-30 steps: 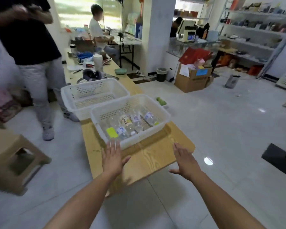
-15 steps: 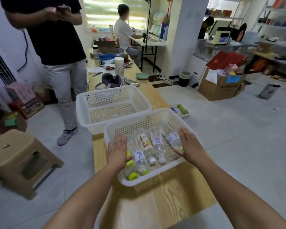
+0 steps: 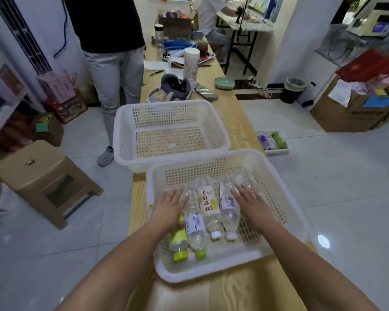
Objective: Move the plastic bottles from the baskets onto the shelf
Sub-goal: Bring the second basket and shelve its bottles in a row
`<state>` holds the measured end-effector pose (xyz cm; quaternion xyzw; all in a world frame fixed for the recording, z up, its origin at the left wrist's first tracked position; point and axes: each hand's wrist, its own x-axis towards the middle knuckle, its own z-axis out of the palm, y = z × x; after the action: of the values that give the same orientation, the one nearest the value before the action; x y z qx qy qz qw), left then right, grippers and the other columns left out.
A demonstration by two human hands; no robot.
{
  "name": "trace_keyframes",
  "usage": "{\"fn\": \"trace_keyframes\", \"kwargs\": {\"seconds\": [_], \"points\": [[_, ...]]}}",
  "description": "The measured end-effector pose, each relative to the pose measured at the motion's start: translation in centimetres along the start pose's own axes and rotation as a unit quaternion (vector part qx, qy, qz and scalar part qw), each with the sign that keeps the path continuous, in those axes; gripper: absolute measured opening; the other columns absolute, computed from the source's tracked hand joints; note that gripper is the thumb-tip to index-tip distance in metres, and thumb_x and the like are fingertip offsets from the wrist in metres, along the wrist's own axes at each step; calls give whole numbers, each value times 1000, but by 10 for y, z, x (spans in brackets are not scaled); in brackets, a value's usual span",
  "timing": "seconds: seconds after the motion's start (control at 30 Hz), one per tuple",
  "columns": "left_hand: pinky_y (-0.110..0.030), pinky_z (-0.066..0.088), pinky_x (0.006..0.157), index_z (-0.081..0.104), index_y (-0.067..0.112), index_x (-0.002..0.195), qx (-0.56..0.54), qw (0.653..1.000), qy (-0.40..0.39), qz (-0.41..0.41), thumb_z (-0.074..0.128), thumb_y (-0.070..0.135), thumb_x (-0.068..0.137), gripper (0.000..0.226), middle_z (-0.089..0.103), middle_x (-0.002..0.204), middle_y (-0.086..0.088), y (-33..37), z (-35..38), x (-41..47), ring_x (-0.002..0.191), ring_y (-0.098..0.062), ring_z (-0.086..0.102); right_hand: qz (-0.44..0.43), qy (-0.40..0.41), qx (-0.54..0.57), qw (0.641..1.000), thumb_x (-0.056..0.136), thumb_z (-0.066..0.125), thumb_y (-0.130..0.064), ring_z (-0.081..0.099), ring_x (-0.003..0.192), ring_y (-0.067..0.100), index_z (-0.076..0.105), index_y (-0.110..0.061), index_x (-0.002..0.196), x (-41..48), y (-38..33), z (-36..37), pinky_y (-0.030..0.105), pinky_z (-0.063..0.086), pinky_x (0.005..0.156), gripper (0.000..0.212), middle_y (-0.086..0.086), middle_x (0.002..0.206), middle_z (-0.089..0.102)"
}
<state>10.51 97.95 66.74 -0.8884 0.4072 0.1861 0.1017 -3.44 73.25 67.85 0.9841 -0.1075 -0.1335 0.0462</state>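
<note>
All the plastic bottles [image 3: 208,205] lie on their sides in the near basket [image 3: 285,198] on the wooden surface [image 3: 245,292]. The far basket [image 3: 121,131] behind it holds none. The bottles lie side by side, long axes running away from you, caps toward your body.

Your left hand [image 3: 170,208] rests palm down on the yellow-labelled bottle [image 3: 177,237] at the left end of the row. Its fingers stretch along the bottle and the thumb lies against its side, not wrapped round it. Your right hand [image 3: 250,205] is released, fingers straight, over the clear bottle [image 3: 243,178] at the right end, just beside the white-capped bottle [image 3: 228,213]. I cannot tell whether it touches.

So each hand has an outer bottle directly beneath it, lying along the line of its fingers. To grasp, you likely need to curl round the barrel from above, across that axis. With the row this full, I judge the work to be near its start.
</note>
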Motion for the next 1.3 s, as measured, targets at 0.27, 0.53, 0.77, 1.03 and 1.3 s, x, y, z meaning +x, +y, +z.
{"fn": "trace_keyframes", "kwargs": {"seconds": [0.27, 0.53, 0.77, 1.03, 1.3], "points": [[-50, -17, 115, -13, 36, 151, -75, 994, -76, -6, 53, 47, 92, 90, -30, 155, 3, 8, -1, 22, 144, -24, -26, -93, -48, -66, 992, 88, 50, 2, -22, 144, 19, -7, -39, 150, 57, 5, 2, 40, -11, 117, 94, -3, 157, -23], [-60, 0, 114, -10, 50, 147, -34, 998, -29, -33, 51, 7, 91, 94, -25, 158, 0, 21, -5, 34, 147, -33, -4, -156, -46, -4, 987, 86, 51, 5, -23, 143, 17, 21, -35, 148, 85, 19, 25, 38, -8, 118, 80, -7, 159, -14], [-50, -9, 116, 7, 34, 152, 51, 998, -21, -5, 52, 2, 89, 84, -17, 159, -13, 37, -15, 59, 147, -36, -10, -178, 27, 18, 984, 42, 86, 3, 17, 144, 25, 46, -35, 129, 88, 31, 45, 45, 31, 107, 103, -4, 155, 25], [-44, -6, 118, 17, 27, 149, 163, 983, -2, 91, 62, 5, 83, 83, -3, 160, -15, 29, -15, 71, 148, -33, -4, -186, 85, 19, 979, 30, 84, 7, 41, 131, 33, 66, -28, 98, 89, 33, 50, 43, 50, 90, 79, 1, 141, 50], [-41, 26, 110, 25, 14, 143, 217, 969, 49, 111, 67, 10, 79, 77, 25, 146, -14, 32, -12, 55, 134, -33, 27, -190, 74, 46, 978, 27, 82, 10, 47, 126, 35, 64, -29, 90, 82, 28, 41, 37, 58, 77, 75, 0, 129, 59]]}}
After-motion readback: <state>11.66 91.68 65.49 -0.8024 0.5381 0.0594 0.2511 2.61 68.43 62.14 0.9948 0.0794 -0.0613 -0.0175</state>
